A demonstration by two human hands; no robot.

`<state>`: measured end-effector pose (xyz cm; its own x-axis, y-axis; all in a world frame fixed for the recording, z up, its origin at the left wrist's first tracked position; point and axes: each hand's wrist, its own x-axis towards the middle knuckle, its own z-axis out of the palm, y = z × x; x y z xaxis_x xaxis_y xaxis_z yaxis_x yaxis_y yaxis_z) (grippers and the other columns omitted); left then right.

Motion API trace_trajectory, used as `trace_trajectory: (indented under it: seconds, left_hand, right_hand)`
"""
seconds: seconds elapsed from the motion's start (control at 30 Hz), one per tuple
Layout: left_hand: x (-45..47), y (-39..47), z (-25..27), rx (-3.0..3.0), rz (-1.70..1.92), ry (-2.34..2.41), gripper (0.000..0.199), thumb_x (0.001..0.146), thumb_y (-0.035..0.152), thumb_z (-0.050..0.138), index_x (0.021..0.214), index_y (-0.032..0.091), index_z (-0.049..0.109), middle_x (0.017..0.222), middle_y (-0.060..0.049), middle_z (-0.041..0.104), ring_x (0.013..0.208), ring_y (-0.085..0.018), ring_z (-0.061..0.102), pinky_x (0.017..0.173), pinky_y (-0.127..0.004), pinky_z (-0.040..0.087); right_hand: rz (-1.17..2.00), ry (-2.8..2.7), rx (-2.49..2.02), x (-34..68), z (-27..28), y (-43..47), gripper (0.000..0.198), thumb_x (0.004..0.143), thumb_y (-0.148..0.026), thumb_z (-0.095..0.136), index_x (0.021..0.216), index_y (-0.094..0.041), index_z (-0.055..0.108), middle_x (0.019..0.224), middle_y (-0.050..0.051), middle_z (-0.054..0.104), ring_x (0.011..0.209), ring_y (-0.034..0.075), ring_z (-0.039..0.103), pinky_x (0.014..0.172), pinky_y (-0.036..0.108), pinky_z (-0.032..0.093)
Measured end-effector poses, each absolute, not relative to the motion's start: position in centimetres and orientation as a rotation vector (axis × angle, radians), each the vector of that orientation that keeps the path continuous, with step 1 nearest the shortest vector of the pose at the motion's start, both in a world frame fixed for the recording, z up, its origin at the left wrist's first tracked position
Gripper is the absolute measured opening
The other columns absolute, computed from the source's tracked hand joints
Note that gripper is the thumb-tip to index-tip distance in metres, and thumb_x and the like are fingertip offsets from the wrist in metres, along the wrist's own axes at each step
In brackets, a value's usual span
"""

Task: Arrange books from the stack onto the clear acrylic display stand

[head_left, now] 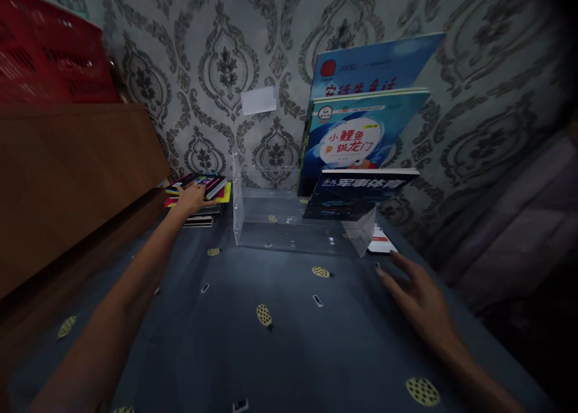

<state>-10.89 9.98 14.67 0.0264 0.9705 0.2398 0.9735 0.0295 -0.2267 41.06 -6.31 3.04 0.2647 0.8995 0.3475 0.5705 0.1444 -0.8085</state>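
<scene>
My left hand [193,199] is at a small pile of books at the left, against the wall. Its fingers lie over the top book [213,184], a dark one with a colourful cover, and the thumb sticks out at the near edge. My right hand [418,295] hovers over the cloth at the right, fingers apart and holding nothing. Between the hands stands a clear acrylic book rack [293,235]. At its right end lean a dark blue book [356,193], a teal picture book [350,136] and a taller blue book [374,64] behind.
A dark blue cloth [217,347] with pineapple prints covers the table. Behind the right end of the rack lies a white and red card-like object [382,242]. A red plastic basket [54,52] sits on a brown wooden piece [81,178] at the left. Patterned wallpaper rises behind.
</scene>
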Motion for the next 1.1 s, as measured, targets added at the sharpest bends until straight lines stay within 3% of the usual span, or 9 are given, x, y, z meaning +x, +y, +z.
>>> trace_trajectory:
  seconds: [0.13,0.33,0.47,0.63,0.77,0.97,1.1]
  left_hand:
    - [-11.4,8.9,15.3,-2.032,0.084,-1.943,0.068,0.094,0.069,0.046,0.129,0.011,0.056,0.137,-0.024,0.06,0.126,-0.038,0.057,0.104,-0.051,0.043]
    - [-11.9,8.7,16.6,-2.117,0.158,-1.901,0.057,0.096,0.056,0.053,0.139,0.018,0.054,0.14,-0.015,0.061,0.125,-0.029,0.059,0.099,-0.033,0.045]
    - [-11.4,9.2,16.8,-2.06,0.13,-1.916,0.049,0.098,0.054,0.049,0.134,0.022,0.059,0.133,-0.014,0.066,0.123,-0.031,0.061,0.096,-0.035,0.046]
    - [-10.2,9.9,16.6,-1.951,0.073,-1.959,0.051,0.097,0.059,0.047,0.125,0.019,0.064,0.115,-0.019,0.072,0.112,-0.037,0.067,0.091,-0.042,0.049]
    - [-10.1,8.6,16.5,-1.957,0.045,-1.936,0.049,0.099,0.057,0.044,0.126,0.021,0.062,0.12,-0.018,0.071,0.116,-0.037,0.065,0.092,-0.043,0.049]
    - [-10.7,3.9,16.3,-1.978,0.039,-1.906,0.036,0.102,0.03,0.039,0.131,0.02,0.058,0.135,-0.015,0.064,0.12,-0.033,0.063,0.093,-0.042,0.052]
    - [-11.8,0.6,14.9,-1.979,-0.005,-1.916,0.051,0.095,0.013,0.038,0.144,0.017,0.049,0.145,-0.017,0.057,0.128,-0.031,0.059,0.1,-0.042,0.052]
  right_hand:
    - [0.337,-1.625,-1.515,40.5,2.3,-6.3,0.063,0.084,-0.065,0.057,0.129,-0.02,0.059,0.14,0.019,0.059,0.115,0.039,0.067,0.095,0.056,0.059]
    - [0.204,-1.836,-1.496,40.3,1.7,-6.4,0.057,0.091,-0.059,0.052,0.131,-0.02,0.059,0.14,0.017,0.06,0.126,0.036,0.061,0.102,0.054,0.055]
    - [0.196,-1.869,-1.487,40.5,1.4,-6.3,0.055,0.092,-0.058,0.052,0.13,-0.02,0.06,0.14,0.016,0.06,0.127,0.035,0.061,0.106,0.053,0.052]
    - [0.181,-1.901,-1.47,40.6,1.2,-6.3,0.055,0.093,-0.061,0.051,0.129,-0.021,0.062,0.14,0.016,0.06,0.128,0.035,0.061,0.106,0.054,0.052]
    - [0.182,-1.91,-1.45,40.5,1.0,-6.2,0.057,0.092,-0.064,0.05,0.126,-0.021,0.064,0.138,0.016,0.061,0.125,0.036,0.062,0.105,0.055,0.053]
    - [0.216,-1.943,-1.452,40.4,0.8,-6.2,0.065,0.09,-0.074,0.046,0.121,-0.021,0.068,0.139,0.016,0.062,0.127,0.038,0.061,0.104,0.058,0.053]
    - [0.224,-1.956,-1.46,40.4,0.7,-6.3,0.067,0.089,-0.076,0.043,0.119,-0.022,0.07,0.14,0.015,0.062,0.128,0.037,0.06,0.105,0.058,0.052]
